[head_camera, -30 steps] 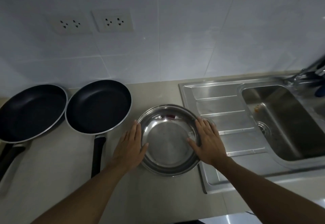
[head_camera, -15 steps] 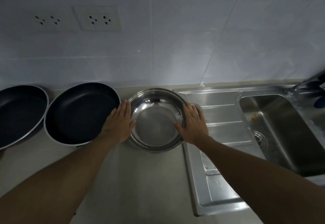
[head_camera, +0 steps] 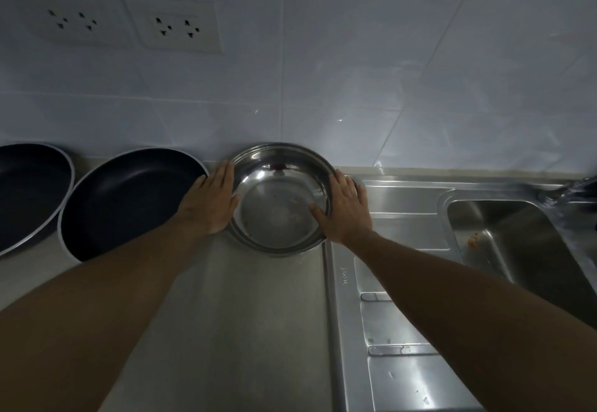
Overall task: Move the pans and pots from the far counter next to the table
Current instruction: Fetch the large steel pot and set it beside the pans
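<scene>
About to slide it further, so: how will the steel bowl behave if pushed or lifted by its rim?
The steel bowl looks thin and polished, so probably light and slippery against the left hand and right hand. It is rigid and should not flex. Wide and shallow, it seems unlikely to tip, though it may skate on the counter.

A single head-worn camera looks steeply down from close above the bench (head_camera: 258, 331), facing the tiled wall (head_camera: 323, 72) behind it, sink (head_camera: 517, 243) at right.

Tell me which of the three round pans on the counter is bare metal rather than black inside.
The steel pan, rightmost of the three, held between the left hand and right hand. The two frying pans to its left are dark-coated.
</scene>
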`<action>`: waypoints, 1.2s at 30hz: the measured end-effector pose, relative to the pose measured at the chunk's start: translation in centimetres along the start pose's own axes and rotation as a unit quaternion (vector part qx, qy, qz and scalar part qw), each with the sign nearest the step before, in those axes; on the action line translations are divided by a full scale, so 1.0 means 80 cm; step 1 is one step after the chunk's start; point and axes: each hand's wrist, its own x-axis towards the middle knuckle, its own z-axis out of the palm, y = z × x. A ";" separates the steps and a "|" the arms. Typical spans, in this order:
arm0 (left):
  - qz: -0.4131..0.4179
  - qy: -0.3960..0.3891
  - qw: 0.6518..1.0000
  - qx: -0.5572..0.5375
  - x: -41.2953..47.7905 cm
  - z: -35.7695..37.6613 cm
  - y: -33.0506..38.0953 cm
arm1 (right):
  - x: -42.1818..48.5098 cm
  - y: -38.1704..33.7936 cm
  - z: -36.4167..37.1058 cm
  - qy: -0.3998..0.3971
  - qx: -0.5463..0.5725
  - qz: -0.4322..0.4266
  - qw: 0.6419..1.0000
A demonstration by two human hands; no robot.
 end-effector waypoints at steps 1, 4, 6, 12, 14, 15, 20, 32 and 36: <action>-0.001 -0.002 1.000 0.003 0.002 0.001 -0.001 | 0.002 0.000 0.001 0.002 0.000 -0.001 1.000; -0.004 -0.013 1.000 0.009 0.003 0.001 -0.002 | 0.004 0.001 0.005 0.005 0.003 0.000 1.000; -0.006 -0.015 1.000 0.018 0.003 0.002 -0.001 | 0.004 0.000 0.005 0.001 0.003 0.003 1.000; -0.031 -0.029 0.999 0.018 -0.001 -0.008 0.003 | 0.003 0.004 -0.007 -0.031 0.001 -0.018 0.999; -0.047 -0.035 0.998 -0.010 -0.007 -0.016 0.009 | -0.004 0.006 -0.013 -0.035 0.011 -0.022 0.999; -0.051 -0.034 0.998 -0.020 -0.010 -0.021 0.013 | -0.009 0.006 -0.017 -0.034 0.021 -0.020 0.999; -0.023 0.012 0.999 -0.047 -0.036 -0.052 0.042 | -0.048 0.014 -0.044 -0.025 0.079 -0.010 0.996; 0.106 0.051 0.968 -0.223 -0.108 -0.098 0.148 | -0.226 0.091 -0.136 0.017 0.147 0.160 0.976; 0.149 0.021 0.955 -0.256 -0.137 -0.105 0.203 | -0.315 0.111 -0.153 0.035 0.155 0.211 0.964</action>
